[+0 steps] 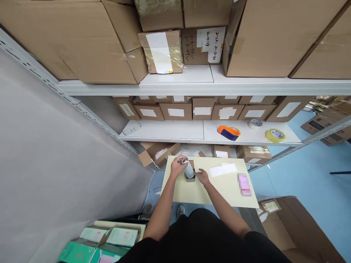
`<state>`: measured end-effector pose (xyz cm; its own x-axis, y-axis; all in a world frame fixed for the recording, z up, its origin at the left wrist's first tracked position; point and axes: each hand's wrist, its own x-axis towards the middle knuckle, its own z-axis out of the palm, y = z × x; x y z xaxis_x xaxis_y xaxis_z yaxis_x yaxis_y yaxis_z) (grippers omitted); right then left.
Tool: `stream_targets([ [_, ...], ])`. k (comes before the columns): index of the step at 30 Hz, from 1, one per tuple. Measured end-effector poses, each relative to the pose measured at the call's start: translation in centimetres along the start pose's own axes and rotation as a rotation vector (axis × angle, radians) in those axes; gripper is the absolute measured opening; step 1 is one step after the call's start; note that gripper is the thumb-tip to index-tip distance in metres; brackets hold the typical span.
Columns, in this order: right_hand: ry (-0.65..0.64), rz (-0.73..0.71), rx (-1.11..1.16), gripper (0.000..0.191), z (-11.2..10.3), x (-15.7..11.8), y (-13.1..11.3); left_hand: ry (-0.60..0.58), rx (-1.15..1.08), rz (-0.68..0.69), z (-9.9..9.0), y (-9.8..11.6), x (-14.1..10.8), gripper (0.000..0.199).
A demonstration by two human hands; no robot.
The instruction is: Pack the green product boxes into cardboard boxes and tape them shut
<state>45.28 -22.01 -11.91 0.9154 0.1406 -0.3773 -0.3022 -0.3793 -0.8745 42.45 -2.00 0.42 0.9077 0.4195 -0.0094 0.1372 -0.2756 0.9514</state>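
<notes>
A pale grey cylindrical bottle (188,170) with a shiny metallic top leans slightly over a small open box (190,179) on the cream tabletop (197,193). Its lower end is inside the box or just at its mouth. My left hand (177,167) is closed round the bottle's upper part. On the box's right side, my right hand (203,177) has its fingers apart, with the tips at the box's edge; whether they press on it is too small to tell. White paper strips (223,169) lie right of my right hand.
A blurred pink item (244,185) lies at the table's right. Above, a shelf (170,129) holds tape rolls (275,135), an orange and blue tape dispenser (229,133) and cartons. An open carton (301,223) stands at lower right, green boxes (82,251) at lower left.
</notes>
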Motion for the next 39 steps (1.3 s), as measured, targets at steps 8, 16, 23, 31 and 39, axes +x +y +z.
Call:
stream_targets([
  [8, 0.088, 0.08, -0.229, 0.022, 1.8, 0.1, 0.9, -0.116, 0.312, 0.073, 0.7, 0.4, -0.2, 0.047],
  [16, 0.062, 0.053, -0.237, 0.023, 2.0, 0.3, 1.1, -0.361, 0.666, 0.123, 3.1, -0.6, -0.4, 0.043],
  [23, 0.06, 0.03, -0.252, 0.017, 1.8, 0.0, 1.6, -0.344, 0.707, 0.053, 4.5, -7.3, -2.7, 0.06],
  [31, 0.077, 0.025, -0.25, 0.012, 2.3, -0.4, 1.5, -0.246, 0.229, -0.24, 2.4, -12.0, -1.2, 0.055],
  [39, -0.002, -0.168, -0.213, 0.048, 4.1, -3.2, 2.3, -0.408, 0.136, -0.204, 2.5, -12.1, 0.2, 0.053],
])
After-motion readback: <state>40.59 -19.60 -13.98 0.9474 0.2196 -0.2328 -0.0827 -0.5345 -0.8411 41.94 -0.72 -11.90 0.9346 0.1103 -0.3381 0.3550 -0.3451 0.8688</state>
